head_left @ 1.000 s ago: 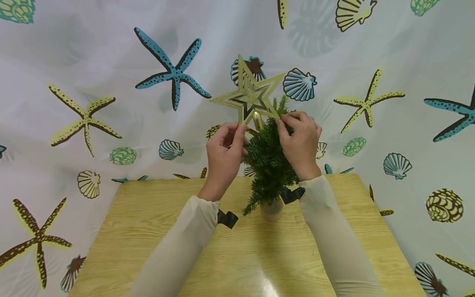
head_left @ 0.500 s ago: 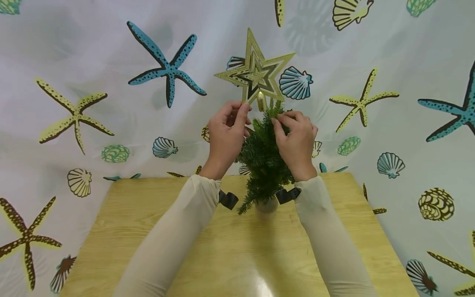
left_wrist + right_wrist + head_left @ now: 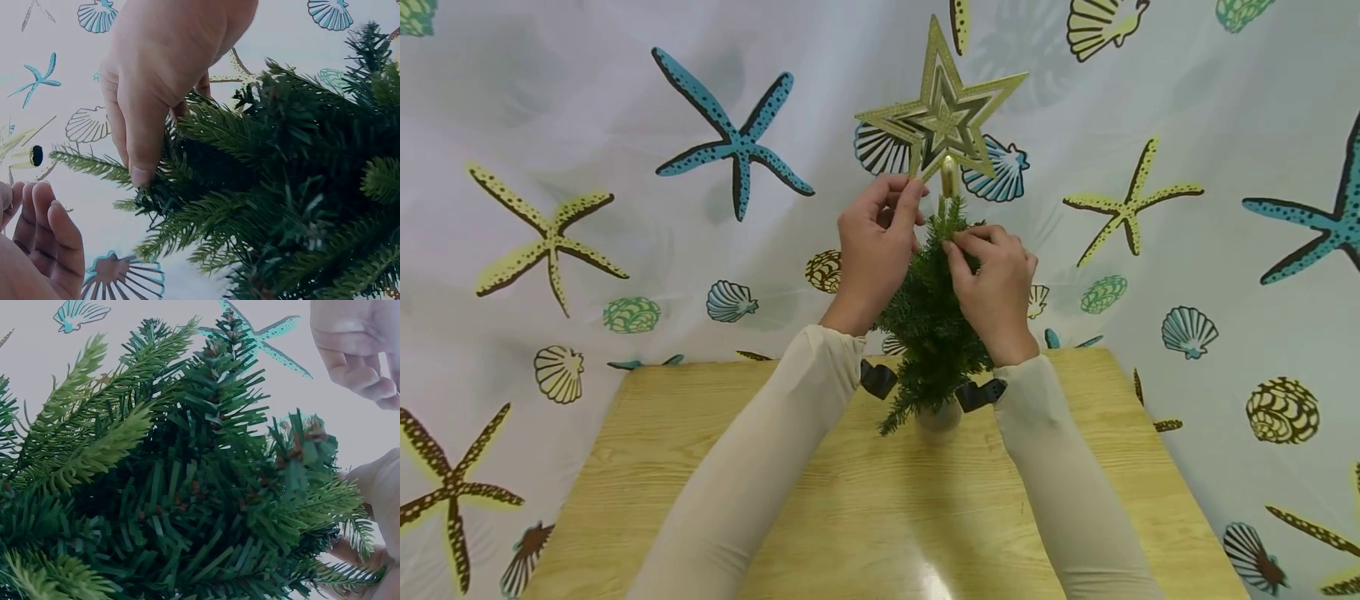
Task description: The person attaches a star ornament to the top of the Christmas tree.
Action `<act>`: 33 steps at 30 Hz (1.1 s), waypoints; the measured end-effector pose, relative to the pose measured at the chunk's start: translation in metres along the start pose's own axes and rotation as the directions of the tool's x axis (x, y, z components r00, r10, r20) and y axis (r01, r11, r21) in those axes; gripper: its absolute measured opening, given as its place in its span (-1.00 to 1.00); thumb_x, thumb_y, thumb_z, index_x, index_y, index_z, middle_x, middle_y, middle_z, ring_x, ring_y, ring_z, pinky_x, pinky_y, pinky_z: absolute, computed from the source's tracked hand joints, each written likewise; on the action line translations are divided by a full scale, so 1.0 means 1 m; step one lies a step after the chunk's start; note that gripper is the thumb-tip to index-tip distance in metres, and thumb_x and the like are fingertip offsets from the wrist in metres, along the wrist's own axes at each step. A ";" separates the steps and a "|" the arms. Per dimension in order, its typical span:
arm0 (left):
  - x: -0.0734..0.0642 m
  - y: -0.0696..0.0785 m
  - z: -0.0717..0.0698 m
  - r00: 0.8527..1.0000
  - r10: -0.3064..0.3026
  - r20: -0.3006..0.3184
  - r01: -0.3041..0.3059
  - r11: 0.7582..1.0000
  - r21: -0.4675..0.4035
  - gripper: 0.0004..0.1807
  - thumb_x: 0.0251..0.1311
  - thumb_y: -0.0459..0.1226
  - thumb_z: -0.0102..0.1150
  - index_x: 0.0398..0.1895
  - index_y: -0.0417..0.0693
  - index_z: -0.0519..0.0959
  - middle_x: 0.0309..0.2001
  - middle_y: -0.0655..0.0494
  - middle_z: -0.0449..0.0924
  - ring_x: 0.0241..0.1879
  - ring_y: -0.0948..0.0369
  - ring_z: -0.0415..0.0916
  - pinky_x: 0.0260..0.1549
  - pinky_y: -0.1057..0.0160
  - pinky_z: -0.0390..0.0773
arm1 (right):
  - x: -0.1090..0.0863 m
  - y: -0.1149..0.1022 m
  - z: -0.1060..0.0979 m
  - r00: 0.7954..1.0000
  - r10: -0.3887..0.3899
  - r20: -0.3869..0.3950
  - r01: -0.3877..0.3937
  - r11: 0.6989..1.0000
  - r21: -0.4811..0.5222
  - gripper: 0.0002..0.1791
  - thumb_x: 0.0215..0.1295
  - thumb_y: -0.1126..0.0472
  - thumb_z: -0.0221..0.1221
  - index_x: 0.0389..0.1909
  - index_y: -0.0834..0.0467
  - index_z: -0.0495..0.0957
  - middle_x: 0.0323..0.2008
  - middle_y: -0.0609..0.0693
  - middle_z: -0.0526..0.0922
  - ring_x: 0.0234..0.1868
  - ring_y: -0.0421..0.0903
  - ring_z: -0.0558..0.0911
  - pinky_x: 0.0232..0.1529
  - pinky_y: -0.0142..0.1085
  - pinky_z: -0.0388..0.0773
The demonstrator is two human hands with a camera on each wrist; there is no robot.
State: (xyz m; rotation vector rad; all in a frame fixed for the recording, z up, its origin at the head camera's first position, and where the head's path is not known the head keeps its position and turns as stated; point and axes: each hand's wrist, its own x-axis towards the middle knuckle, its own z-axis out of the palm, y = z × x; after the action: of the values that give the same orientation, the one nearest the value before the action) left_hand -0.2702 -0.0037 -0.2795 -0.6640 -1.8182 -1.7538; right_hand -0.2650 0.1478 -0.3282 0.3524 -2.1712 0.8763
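A gold star tree topper (image 3: 943, 121) is held up over a small artificial Christmas tree (image 3: 936, 333). My left hand (image 3: 880, 246) pinches the star's lower left point between thumb and fingers. Below the star hangs its gold socket (image 3: 950, 177), whose dark opening faces the top sprig (image 3: 90, 164) across a small gap in the left wrist view. My right hand (image 3: 997, 287) pinches the tree close under its tip; in the left wrist view its fingertips press into the needles. Branches hide part of the right hand (image 3: 381, 506) in the right wrist view.
The tree's pale round base (image 3: 938, 417) stands on a wooden table (image 3: 715, 467), towards its back edge. Behind and at both sides hangs a white cloth (image 3: 820, 50) printed with starfish and shells. A dark wrist strap piece (image 3: 877, 379) shows at the left cuff.
My left hand has raised the star and shifted it right, over the tree's tip. My right hand has let go of the star's lower right point and now pinches the tree's top.
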 end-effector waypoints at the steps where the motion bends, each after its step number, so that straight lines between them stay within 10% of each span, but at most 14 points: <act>1: 0.001 0.001 0.001 1.000 -0.001 0.002 0.001 1.000 -0.001 -0.74 0.58 -0.20 0.08 -0.09 -0.22 0.66 -0.38 -0.06 0.57 -0.58 0.10 0.47 -0.49 0.19 0.57 | 0.000 0.000 0.000 1.000 0.000 0.002 0.000 1.000 -0.001 -0.73 0.50 0.12 0.26 -0.04 0.23 0.79 -0.03 0.15 0.71 -0.02 0.21 0.59 0.10 0.24 0.28; 33: 0.005 -0.007 0.006 0.998 -0.006 0.057 -0.002 0.989 0.148 -0.73 0.61 -0.19 0.01 -0.10 -0.17 0.63 -0.41 -0.06 0.55 -0.61 0.16 0.48 -0.55 0.25 0.52 | 0.000 0.000 -0.001 1.000 0.002 -0.005 -0.002 1.000 0.000 -0.75 0.48 0.14 0.28 -0.06 0.22 0.80 -0.05 0.15 0.71 -0.02 0.21 0.61 0.09 0.24 0.29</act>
State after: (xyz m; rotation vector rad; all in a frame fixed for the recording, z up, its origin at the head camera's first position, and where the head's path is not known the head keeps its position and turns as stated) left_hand -0.2789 0.0024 -0.2814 -0.6590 -1.9661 -1.5974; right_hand -0.2644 0.1483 -0.3272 0.3473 -2.1671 0.8769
